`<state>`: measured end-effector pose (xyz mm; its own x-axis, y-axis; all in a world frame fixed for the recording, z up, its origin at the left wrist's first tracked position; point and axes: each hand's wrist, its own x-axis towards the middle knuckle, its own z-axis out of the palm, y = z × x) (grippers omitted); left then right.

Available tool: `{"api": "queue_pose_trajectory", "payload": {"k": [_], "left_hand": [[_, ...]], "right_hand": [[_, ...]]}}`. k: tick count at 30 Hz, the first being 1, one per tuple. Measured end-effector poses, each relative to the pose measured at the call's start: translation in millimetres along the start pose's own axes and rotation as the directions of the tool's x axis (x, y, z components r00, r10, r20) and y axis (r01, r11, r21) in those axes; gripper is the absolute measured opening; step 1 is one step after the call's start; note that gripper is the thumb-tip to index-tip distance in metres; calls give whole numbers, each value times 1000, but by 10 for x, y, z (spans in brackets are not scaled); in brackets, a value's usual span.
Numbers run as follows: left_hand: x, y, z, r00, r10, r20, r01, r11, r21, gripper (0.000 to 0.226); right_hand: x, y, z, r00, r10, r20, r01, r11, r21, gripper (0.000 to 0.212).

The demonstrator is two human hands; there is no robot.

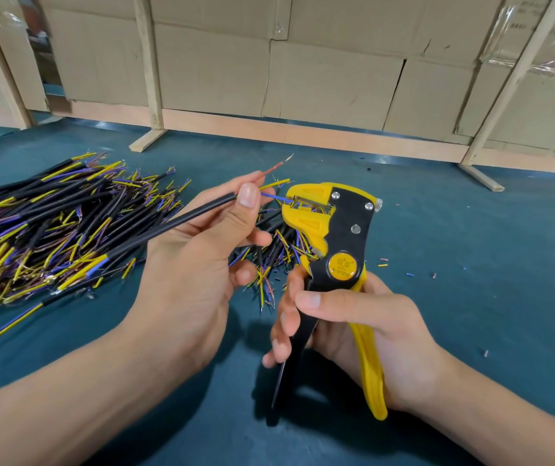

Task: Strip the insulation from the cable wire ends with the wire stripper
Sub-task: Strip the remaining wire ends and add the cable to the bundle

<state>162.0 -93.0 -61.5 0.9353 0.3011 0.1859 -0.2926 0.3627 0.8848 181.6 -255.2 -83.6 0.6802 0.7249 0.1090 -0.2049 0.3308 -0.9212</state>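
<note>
My left hand pinches a black cable near its end, thumb on top. Three inner wires fan out past the thumb: a red one with a bare tip pointing up and away, a yellow one, and a blue one that runs into the jaws of the wire stripper. My right hand grips the stripper's yellow and black handles, holding the tool upright with its yellow jaw head facing left toward the cable.
A large heap of black cables with yellow, blue and purple wire ends covers the blue-green table at the left. A smaller pile lies between my hands. Bits of cut insulation dot the table to the right. Cardboard boxes behind wooden slats close off the back.
</note>
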Motion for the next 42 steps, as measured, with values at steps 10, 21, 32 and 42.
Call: {"api": "queue_pose_trajectory", "payload": {"k": [10, 21, 32, 42], "left_hand": [[-20, -63, -60, 976, -39, 214, 62, 993, -100, 30], [21, -156, -130, 946, -30, 323, 80, 987, -142, 32], [-10, -123, -107, 952, -9, 307, 53, 990, -134, 29], [53, -211, -177, 943, -47, 329, 100, 984, -148, 33]], "right_hand": [[11, -14, 6, 1000, 7, -6, -7, 1000, -13, 7], [10, -48, 35, 998, 30, -50, -30, 1000, -7, 9], [13, -27, -1, 1000, -4, -25, 2, 996, -88, 13], [15, -67, 49, 999, 29, -39, -31, 998, -47, 13]]}}
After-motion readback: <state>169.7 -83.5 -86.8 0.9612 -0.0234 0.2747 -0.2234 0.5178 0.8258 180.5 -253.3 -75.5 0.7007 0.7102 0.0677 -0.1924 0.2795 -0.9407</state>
